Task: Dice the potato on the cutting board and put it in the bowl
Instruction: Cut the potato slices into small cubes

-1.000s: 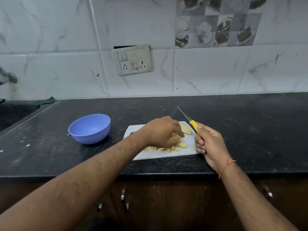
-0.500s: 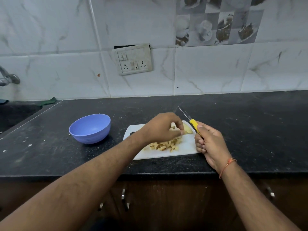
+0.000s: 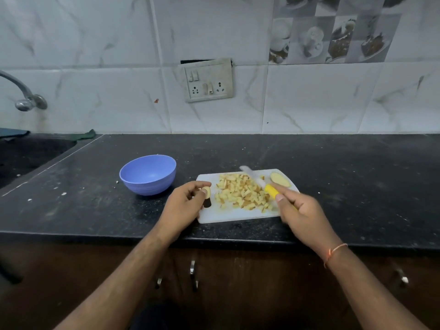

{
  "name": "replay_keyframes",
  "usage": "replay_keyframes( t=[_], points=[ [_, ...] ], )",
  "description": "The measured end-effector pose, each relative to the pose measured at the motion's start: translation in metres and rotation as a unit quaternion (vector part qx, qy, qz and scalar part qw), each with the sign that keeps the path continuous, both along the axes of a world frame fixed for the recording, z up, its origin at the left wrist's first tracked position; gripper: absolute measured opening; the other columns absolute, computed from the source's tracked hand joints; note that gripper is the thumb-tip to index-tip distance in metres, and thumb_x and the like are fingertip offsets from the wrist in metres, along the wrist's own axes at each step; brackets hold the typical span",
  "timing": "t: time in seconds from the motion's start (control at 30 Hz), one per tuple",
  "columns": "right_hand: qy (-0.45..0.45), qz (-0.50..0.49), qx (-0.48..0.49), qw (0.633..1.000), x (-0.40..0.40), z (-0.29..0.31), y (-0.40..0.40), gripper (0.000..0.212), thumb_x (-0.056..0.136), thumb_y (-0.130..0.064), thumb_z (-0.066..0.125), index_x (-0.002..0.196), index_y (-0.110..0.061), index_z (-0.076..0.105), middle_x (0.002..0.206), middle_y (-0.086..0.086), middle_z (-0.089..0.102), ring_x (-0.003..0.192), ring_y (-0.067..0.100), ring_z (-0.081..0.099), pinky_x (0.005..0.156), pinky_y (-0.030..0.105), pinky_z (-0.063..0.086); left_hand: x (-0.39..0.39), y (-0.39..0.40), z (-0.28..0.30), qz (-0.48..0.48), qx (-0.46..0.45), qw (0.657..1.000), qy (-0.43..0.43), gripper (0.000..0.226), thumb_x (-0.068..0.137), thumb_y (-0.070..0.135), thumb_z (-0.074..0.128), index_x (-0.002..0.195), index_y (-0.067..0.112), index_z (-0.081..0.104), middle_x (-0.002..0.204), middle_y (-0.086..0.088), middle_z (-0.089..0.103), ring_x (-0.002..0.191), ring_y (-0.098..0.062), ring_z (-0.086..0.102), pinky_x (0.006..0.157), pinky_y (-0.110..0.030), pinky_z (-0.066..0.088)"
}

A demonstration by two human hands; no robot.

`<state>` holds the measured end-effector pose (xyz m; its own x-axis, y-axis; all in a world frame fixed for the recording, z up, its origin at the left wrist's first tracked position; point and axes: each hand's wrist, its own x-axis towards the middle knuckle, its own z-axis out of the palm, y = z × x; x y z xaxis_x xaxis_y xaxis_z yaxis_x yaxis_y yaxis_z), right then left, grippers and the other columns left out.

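Many pale yellow potato dice (image 3: 242, 192) lie heaped mid-board on the white cutting board (image 3: 238, 214), right of the blue bowl (image 3: 148, 174), with left hand (image 3: 184, 206) pinching one potato piece (image 3: 206, 192) and right hand (image 3: 302, 215) grasping the yellow-handled knife (image 3: 260, 182).

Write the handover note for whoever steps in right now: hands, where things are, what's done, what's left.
Left hand: pinches a small potato piece over the cutting board's left end.
Right hand: grips the yellow-handled knife, blade lying across the diced potato.
Uncut slice sits at the board's far right corner.
Blue bowl stands left of the board, no potato visible in it.
Done: most dicing. Left: cut the slice and the held piece, move everything into the bowl.
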<state>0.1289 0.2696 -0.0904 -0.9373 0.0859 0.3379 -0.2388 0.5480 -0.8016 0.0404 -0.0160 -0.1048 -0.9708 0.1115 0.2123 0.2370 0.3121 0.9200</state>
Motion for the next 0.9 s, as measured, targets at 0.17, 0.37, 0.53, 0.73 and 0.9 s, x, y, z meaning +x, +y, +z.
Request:
replay_keyframes(
  t=[0.17,0.37,0.53,0.73,0.9],
  points=[
    [-0.015,0.074,0.245,0.967,0.029,0.003,-0.029,0.041,0.107,-0.042,0.046,0.147,-0.048,0.050,0.051,-0.015,0.051,0.051,0.008,0.051,0.048,0.020,0.033,-0.007,-0.001,0.000,-0.022,0.026,0.999,-0.022,0.024,0.105,0.019,0.063,0.119,0.031,0.078,0.082,-0.001,0.074,0.072,-0.011,0.068,0.067,-0.025,0.057],
    [-0.005,0.056,0.375,0.925,0.034,0.007,-0.037,0.048,0.108,-0.045,0.038,0.156,-0.041,0.041,0.060,-0.015,0.046,0.058,0.010,0.049,0.051,0.026,0.034,-0.010,-0.004,0.002,-0.051,0.007,0.999,-0.011,0.021,0.104,0.021,0.066,0.120,0.029,0.078,0.086,0.000,0.078,0.077,-0.004,0.072,0.069,-0.017,0.054],
    [-0.012,0.008,0.365,0.931,0.042,0.012,-0.039,0.048,0.108,-0.045,0.038,0.155,-0.041,0.042,0.061,-0.015,0.049,0.056,0.008,0.051,0.047,0.022,0.028,-0.017,-0.007,0.002,-0.057,-0.081,0.995,0.021,0.021,0.102,0.028,0.068,0.119,0.035,0.078,0.105,0.013,0.079,0.090,-0.006,0.074,0.087,-0.030,0.058],
    [-0.053,0.012,0.226,0.973,0.049,0.013,-0.048,0.048,0.106,-0.048,0.037,0.153,-0.042,0.044,0.063,-0.004,0.063,0.060,0.010,0.060,0.057,0.040,0.053,-0.018,-0.012,0.009,-0.085,-0.082,0.993,0.027,0.021,0.101,0.030,0.071,0.121,0.034,0.078,0.103,0.009,0.080,0.099,-0.010,0.074,0.094,-0.036,0.058],
    [-0.073,0.021,0.259,0.963,0.056,0.023,-0.064,0.042,0.108,-0.043,0.037,0.148,-0.037,0.049,0.077,-0.012,0.065,0.072,0.006,0.062,0.068,0.039,0.056,-0.004,-0.015,-0.001,-0.080,-0.178,0.973,0.121,0.022,0.097,0.031,0.075,0.118,0.033,0.081,0.102,0.017,0.075,0.093,0.003,0.066,0.080,-0.015,0.046]
  ],
)
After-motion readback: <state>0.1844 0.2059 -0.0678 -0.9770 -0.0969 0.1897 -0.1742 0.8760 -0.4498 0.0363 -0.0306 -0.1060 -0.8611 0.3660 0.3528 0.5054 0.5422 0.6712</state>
